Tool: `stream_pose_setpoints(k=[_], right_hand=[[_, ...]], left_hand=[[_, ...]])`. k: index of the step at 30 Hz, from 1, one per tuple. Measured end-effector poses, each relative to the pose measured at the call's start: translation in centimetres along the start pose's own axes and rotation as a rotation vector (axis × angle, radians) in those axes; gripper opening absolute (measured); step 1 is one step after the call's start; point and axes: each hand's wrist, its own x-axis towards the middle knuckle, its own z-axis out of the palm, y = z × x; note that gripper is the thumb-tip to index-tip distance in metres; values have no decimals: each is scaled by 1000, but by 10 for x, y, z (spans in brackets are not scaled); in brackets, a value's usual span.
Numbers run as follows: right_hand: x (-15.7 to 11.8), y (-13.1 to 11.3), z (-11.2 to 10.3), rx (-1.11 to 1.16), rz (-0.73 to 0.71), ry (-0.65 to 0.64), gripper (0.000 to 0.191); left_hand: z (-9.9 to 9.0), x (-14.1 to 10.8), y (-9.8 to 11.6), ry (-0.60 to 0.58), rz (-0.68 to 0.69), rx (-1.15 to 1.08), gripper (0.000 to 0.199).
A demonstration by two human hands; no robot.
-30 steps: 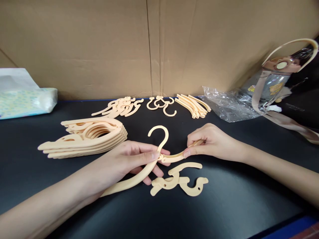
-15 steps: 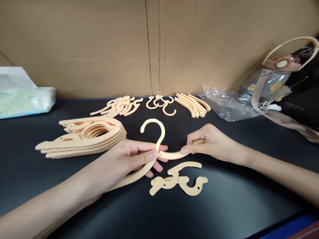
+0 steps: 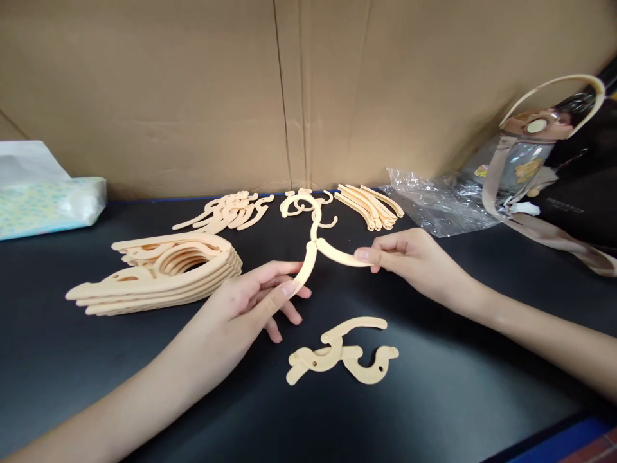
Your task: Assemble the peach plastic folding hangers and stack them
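A cream plastic folding hanger [image 3: 338, 253], made of a hook and two curved arms joined at the middle, is held up between my hands. My left hand [image 3: 258, 299] pinches the left arm between thumb and index finger, its other fingers spread beneath. The end of the right arm is pinched in my right hand [image 3: 411, 258]. On the table in front lie two loose curved hanger pieces [image 3: 369, 373], touching each other. Left of my left hand sits a stack of folded cream hangers [image 3: 159, 292].
Along the back lie a pile of curved pieces [image 3: 226, 211], several hooks [image 3: 329, 223] and a bundle of slim arms [image 3: 371, 207]. Clear plastic wrap [image 3: 436, 209] and a strapped water bottle [image 3: 533, 161] stand at right. A tissue pack [image 3: 53, 206] lies left; cardboard [image 3: 193, 96] walls the back.
Both hands have lifted the hanger up and away from me. My left hand now pinches the left arm below the joint, and the arms hang down more evenly from the hook.
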Motion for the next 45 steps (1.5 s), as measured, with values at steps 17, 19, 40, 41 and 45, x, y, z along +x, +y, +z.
stream_pose_setpoints(k=[17, 19, 40, 41, 45], right_hand=[[-1, -6, -28, -635, -236, -91, 28], [-3, -8, -26, -705, -212, -63, 28], [-1, -8, -22, -891, -13, -127, 36], [-1, -7, -23, -893, -7, -128, 36], [1, -3, -30, -907, 44, -147, 38]], left_hand=[[-5, 0, -28, 150, 476, 514, 33], [-4, 0, -25, 165, 460, 532, 28], [-3, -1, -22, 167, 497, 677, 20], [-3, -1, -22, 164, 491, 665, 20], [-1, -5, -20, 132, 479, 613, 23]])
